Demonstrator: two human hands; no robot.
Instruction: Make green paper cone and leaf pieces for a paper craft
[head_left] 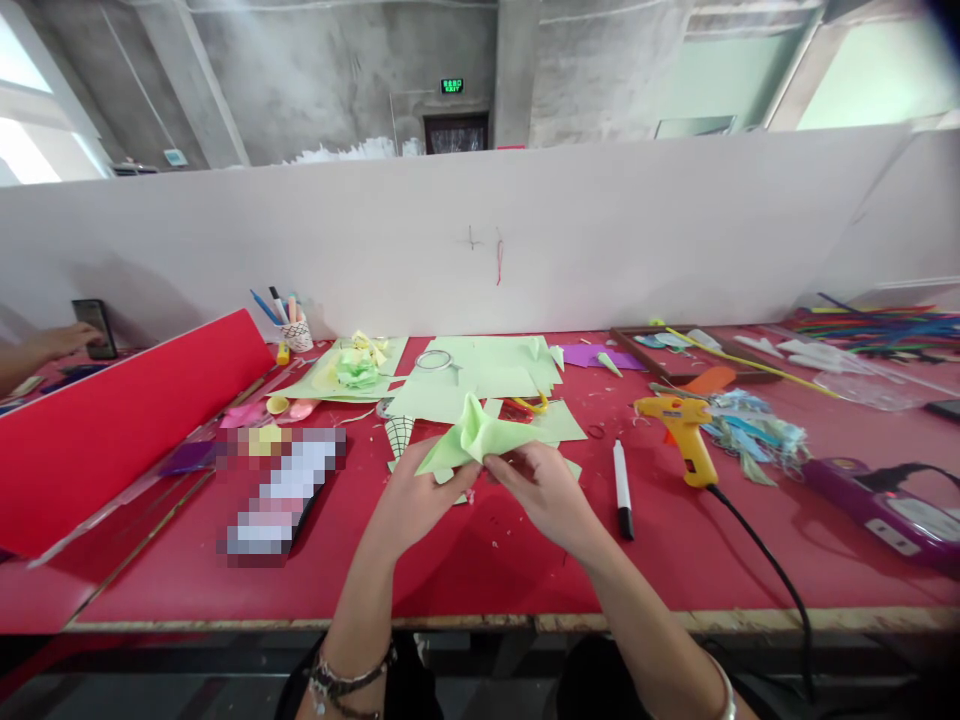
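A folded piece of light green paper (491, 432) is held up over the table between both hands, its middle gathered into a raised point. My left hand (427, 500) pinches its left side from below, with the fingers partly behind the paper. My right hand (544, 492) grips the right side, thumb and fingers pressed together near the middle. Behind the hands lie flat green paper sheets (491, 372) with a silver ring (433, 360) on them. Yellow-handled scissors (536, 404) are partly covered just beyond my right hand. A black-and-white patterned cone (399, 432) sits beside my left hand.
Right of my hands lie a white marker (622, 490) and a yellow glue gun (682, 432) with its cord over the table edge. A phone (289, 495) lies left. A red board (135, 430) leans at far left, near another person's hand (71, 340). A paper flower (358, 365) stands behind.
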